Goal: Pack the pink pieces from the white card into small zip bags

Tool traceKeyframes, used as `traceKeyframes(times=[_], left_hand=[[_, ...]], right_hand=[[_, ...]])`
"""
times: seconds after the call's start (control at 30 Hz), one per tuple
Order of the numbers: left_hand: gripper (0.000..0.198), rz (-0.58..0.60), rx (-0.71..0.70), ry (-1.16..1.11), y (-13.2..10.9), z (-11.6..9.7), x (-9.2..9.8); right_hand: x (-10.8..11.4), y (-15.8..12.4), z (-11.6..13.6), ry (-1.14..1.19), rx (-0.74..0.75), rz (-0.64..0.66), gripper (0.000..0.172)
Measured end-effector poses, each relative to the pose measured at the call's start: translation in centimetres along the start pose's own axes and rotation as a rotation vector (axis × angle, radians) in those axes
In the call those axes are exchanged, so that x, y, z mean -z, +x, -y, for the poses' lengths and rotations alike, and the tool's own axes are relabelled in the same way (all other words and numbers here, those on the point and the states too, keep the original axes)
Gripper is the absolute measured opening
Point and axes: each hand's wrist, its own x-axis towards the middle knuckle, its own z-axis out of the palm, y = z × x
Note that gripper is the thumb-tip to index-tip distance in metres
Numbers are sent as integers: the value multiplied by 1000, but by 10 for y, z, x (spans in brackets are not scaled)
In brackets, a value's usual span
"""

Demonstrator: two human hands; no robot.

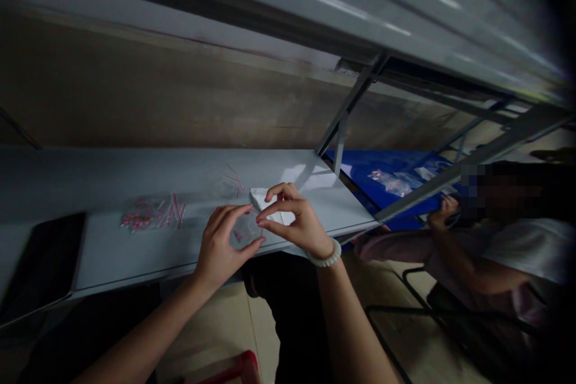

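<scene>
A thin red stick (261, 225) is pinched upright between thumb and forefinger of the right grip (297, 222), a white paper scrap (263, 200) touching it at 12 o'clock. The left grip (220, 246) is spread around a small clear plastic bag (245, 229) at 9 o'clock. Further along the worktop (90, 180) at 9 o'clock lie loose pink-tipped sticks (173, 213) and a black tablet (42, 264). A co-worker's hand (443, 213) is at 3 o'clock.
</scene>
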Motion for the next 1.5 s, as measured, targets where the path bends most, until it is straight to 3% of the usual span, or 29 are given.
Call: traceKeyframes(times=[0.17,0.27,0.4,0.5,0.6,0.87,1.03,1.17,1.3,1.5], left_hand=[[45,4,6,-16,-1,1,-1],[47,-9,12,-11,-1,3,-1],[47,-54,5,32,1,6,3],[45,-116,-15,108,3,9,6],[46,-156,-30,166,5,12,7],[54,-76,86,18,6,20,15],[16,-13,307,-261,5,30,23],[16,-12,402,-353,7,33,29],[16,-2,436,-302,11,36,38],[14,22,340,-99,12,40,52]], right_hand=[[-8,4,-5,-89,19,57,8],[-9,4,-2,-16,7,24,8],[-14,5,5,125,-188,-101,19],[-23,4,9,163,-349,1,26],[-33,3,8,232,-407,71,18],[-34,5,1,268,-382,46,12],[-32,6,-4,274,-366,50,14],[-33,7,-6,344,-369,-16,16],[-37,12,-9,389,-361,-33,18],[-42,21,-7,388,-318,-5,21]])
